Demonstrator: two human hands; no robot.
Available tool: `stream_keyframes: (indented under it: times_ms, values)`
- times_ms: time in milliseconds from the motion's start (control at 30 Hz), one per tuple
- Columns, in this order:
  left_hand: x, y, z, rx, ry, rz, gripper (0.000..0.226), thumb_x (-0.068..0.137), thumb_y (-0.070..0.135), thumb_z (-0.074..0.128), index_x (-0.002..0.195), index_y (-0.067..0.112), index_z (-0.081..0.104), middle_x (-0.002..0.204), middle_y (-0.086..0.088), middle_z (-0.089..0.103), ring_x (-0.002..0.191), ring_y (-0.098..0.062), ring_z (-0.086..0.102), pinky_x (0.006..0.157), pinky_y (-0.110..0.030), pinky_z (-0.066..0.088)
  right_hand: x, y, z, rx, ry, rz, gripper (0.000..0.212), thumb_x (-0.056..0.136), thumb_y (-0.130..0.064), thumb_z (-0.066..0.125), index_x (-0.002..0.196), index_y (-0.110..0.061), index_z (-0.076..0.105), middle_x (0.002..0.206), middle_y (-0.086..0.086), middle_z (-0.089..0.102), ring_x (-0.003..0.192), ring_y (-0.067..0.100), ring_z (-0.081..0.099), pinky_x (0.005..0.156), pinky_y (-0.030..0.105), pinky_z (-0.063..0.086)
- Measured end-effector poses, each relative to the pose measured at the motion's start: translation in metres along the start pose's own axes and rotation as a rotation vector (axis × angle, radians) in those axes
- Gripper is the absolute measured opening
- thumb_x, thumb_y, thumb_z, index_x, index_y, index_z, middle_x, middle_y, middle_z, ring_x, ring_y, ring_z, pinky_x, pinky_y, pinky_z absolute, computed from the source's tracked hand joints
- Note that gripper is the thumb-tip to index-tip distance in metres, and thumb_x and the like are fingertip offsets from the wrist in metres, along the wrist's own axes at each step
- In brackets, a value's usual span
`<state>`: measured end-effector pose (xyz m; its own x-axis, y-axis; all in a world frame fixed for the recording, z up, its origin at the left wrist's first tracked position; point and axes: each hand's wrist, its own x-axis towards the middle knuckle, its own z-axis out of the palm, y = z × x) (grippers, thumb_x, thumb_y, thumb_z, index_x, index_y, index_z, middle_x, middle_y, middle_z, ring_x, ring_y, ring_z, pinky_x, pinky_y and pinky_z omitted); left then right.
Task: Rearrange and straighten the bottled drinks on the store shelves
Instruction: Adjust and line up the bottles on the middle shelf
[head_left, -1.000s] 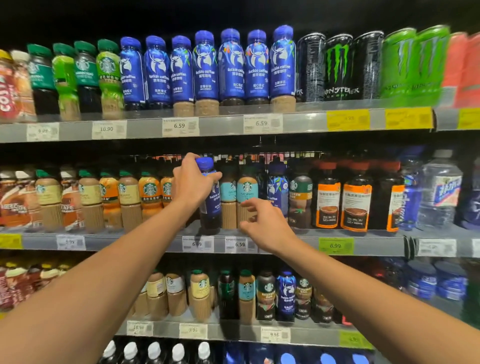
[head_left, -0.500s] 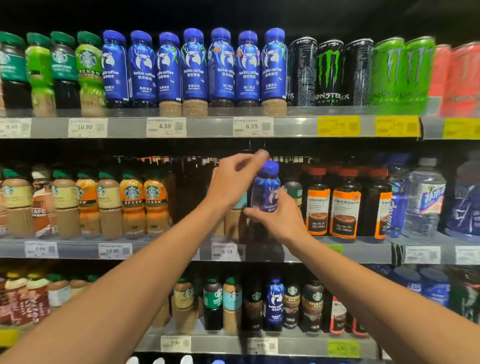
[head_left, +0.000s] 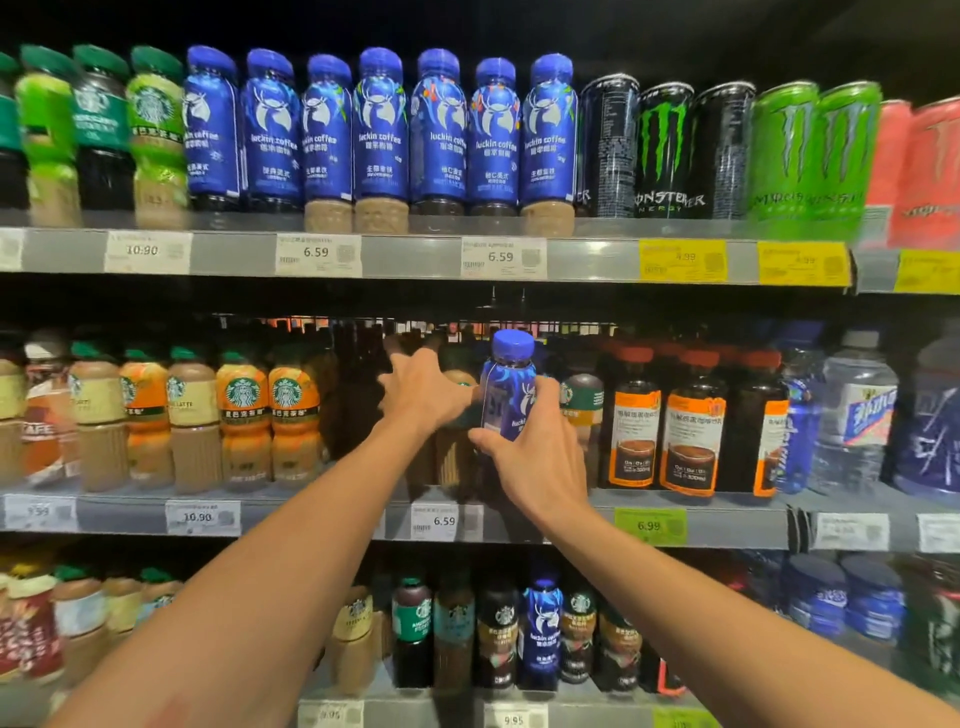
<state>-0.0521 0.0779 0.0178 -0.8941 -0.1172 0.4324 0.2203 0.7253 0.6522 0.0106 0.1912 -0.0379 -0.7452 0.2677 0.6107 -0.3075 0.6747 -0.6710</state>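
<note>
On the middle shelf (head_left: 311, 517), my right hand (head_left: 535, 462) grips a blue luckin coffee bottle (head_left: 506, 400) round its body and holds it upright just above the shelf's front. My left hand (head_left: 421, 389) is right beside it on the left, fingers stretched back into the dark gap between the rows, next to a brown bottle with a green cap (head_left: 457, 395). What the fingertips touch is hidden in shadow. A straight row of matching blue bottles (head_left: 382, 130) stands on the top shelf.
Orange and beige Starbucks bottles (head_left: 241, 410) line the middle shelf's left. Dark bottles with orange labels (head_left: 691, 441) and water bottles (head_left: 857, 415) stand to the right. Monster cans (head_left: 665, 150) fill the top right. Mixed bottles (head_left: 543, 629) sit on the lower shelf.
The blue bottle passed from my left hand to my right hand and moved right along the middle shelf. My left hand let go and reached back into the gap.
</note>
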Motion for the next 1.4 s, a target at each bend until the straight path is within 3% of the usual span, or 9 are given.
stream_keyframes:
  times_ms: [200, 433, 600, 800, 933, 1000, 1100, 1200, 1400]
  values:
    - [0.005, -0.038, -0.029, 0.100, 0.131, -0.064, 0.075, 0.076, 0.044, 0.079, 0.135, 0.013, 0.045, 0.154, -0.020, 0.018, 0.136, -0.047, 0.028, 0.105, -0.054, 0.036, 0.004, -0.013, 0.015, -0.048, -0.068, -0.064, 0.084, 0.081, -0.036, 0.076, 0.142, -0.025, 0.019, 0.125, 0.009, 0.063, 0.109, 0.032, 0.064, 0.091, 0.051, 0.053]
    - [0.007, -0.039, -0.033, 0.183, 0.039, -0.037, 0.077, 0.078, 0.054, 0.075, 0.137, 0.014, 0.044, 0.154, -0.018, 0.020, 0.140, -0.042, 0.026, 0.107, -0.052, 0.037, 0.014, -0.021, 0.034, -0.199, -0.142, 0.003, 0.093, 0.088, -0.030, 0.071, 0.152, -0.018, 0.005, 0.122, 0.018, 0.062, 0.110, 0.039, 0.061, 0.090, 0.050, 0.051]
    - [0.004, -0.042, -0.036, 0.306, 0.029, 0.075, 0.082, 0.078, 0.066, 0.065, 0.138, 0.015, 0.044, 0.150, -0.018, 0.029, 0.138, -0.035, 0.030, 0.109, -0.048, 0.037, 0.019, -0.017, 0.036, -0.296, -0.156, 0.014, 0.089, 0.087, -0.030, 0.074, 0.149, -0.012, 0.012, 0.123, 0.025, 0.060, 0.109, 0.044, 0.062, 0.090, 0.052, 0.050]
    - [0.005, -0.047, -0.050, 0.615, -0.009, 0.161, 0.090, 0.081, 0.081, 0.042, 0.144, 0.016, 0.042, 0.148, -0.018, 0.042, 0.140, -0.036, 0.034, 0.116, -0.056, 0.022, 0.021, -0.022, 0.028, -0.359, -0.225, 0.002, 0.088, 0.089, -0.029, 0.072, 0.148, -0.007, 0.011, 0.125, 0.029, 0.057, 0.107, 0.046, 0.061, 0.089, 0.050, 0.050]
    - [0.007, -0.048, -0.068, 0.441, 0.016, 0.170, 0.046, 0.099, 0.046, 0.039, 0.125, 0.012, 0.055, 0.130, -0.013, 0.058, 0.123, -0.029, 0.052, 0.114, -0.054, 0.026, 0.014, -0.036, 0.012, -0.443, -0.190, -0.168, 0.081, 0.092, -0.030, 0.064, 0.150, -0.011, 0.011, 0.100, 0.015, 0.067, 0.086, 0.034, 0.065, 0.065, 0.039, 0.046]
    - [0.009, -0.049, -0.080, 0.416, 0.031, 0.185, 0.029, 0.098, 0.025, 0.047, 0.121, 0.010, 0.055, 0.124, -0.011, 0.060, 0.117, -0.027, 0.055, 0.111, -0.049, 0.031, 0.014, -0.046, 0.008, -0.392, -0.193, -0.265, 0.066, 0.092, -0.030, 0.064, 0.144, -0.018, 0.025, 0.104, 0.011, 0.065, 0.089, 0.030, 0.064, 0.069, 0.040, 0.051]
    - [0.017, -0.056, -0.093, 0.421, 0.022, 0.182, 0.030, 0.096, 0.018, 0.054, 0.126, 0.012, 0.055, 0.125, -0.009, 0.061, 0.121, -0.027, 0.055, 0.114, -0.050, 0.031, 0.026, -0.060, 0.016, -0.279, -0.277, -0.311, 0.052, 0.092, -0.029, 0.065, 0.138, -0.018, 0.044, 0.124, 0.011, 0.057, 0.110, 0.028, 0.058, 0.091, 0.039, 0.049]
    - [0.021, -0.062, -0.097, 0.376, -0.035, 0.156, 0.037, 0.096, 0.021, 0.058, 0.133, 0.017, 0.054, 0.128, -0.008, 0.061, 0.120, -0.027, 0.057, 0.108, -0.051, 0.040, 0.042, -0.075, 0.037, -0.232, -0.323, -0.308, 0.050, 0.093, -0.022, 0.064, 0.139, -0.012, 0.049, 0.131, 0.013, 0.057, 0.119, 0.028, 0.055, 0.094, 0.033, 0.044]
    - [0.026, -0.072, -0.092, 0.365, -0.008, 0.223, 0.046, 0.093, 0.020, 0.064, 0.137, 0.018, 0.052, 0.125, -0.008, 0.063, 0.113, -0.025, 0.062, 0.096, -0.046, 0.052, 0.067, -0.105, 0.081, -0.283, -0.366, -0.053, 0.021, 0.099, -0.028, 0.051, 0.104, -0.008, 0.054, 0.095, 0.007, 0.057, 0.087, 0.023, 0.058, 0.075, 0.036, 0.050]
